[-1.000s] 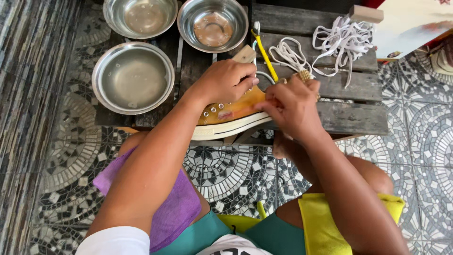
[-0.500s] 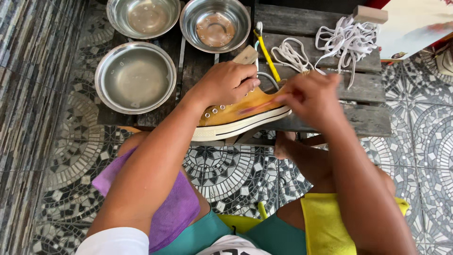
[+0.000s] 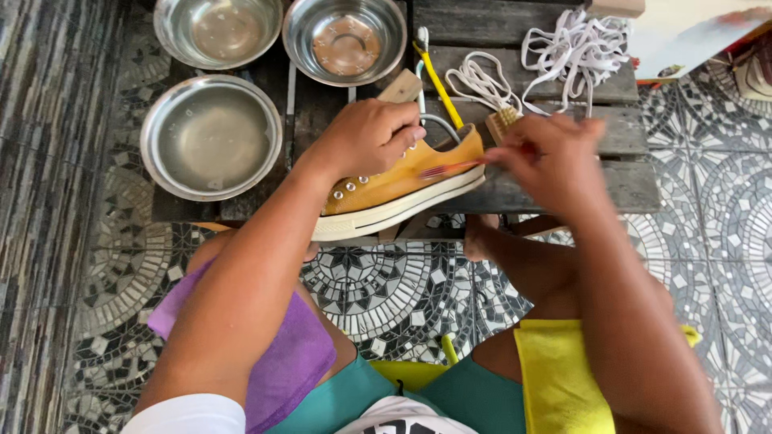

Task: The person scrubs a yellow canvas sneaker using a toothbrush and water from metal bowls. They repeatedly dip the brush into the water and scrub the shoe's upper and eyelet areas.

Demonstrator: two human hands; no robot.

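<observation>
A mustard-yellow canvas shoe (image 3: 386,189) with a white sole lies on its side on a dark wooden slat table (image 3: 563,189). My left hand (image 3: 366,137) grips its opening and holds it steady. My right hand (image 3: 555,157), blurred with motion, holds a thin red-handled brush (image 3: 450,167) whose tip lies against the shoe's toe side.
Three steel bowls (image 3: 211,137) stand at the table's left and back. White shoelaces (image 3: 571,52), a yellow-handled brush (image 3: 438,80) and a wooden scrub brush (image 3: 503,122) lie behind the shoe. A purple cloth (image 3: 293,362) and a yellow cloth (image 3: 555,378) rest on my knees above a mosaic tile floor.
My right hand has moved right, drawing the red brush from the shoe's heel side toward its toe. My left hand keeps its hold on the shoe.
</observation>
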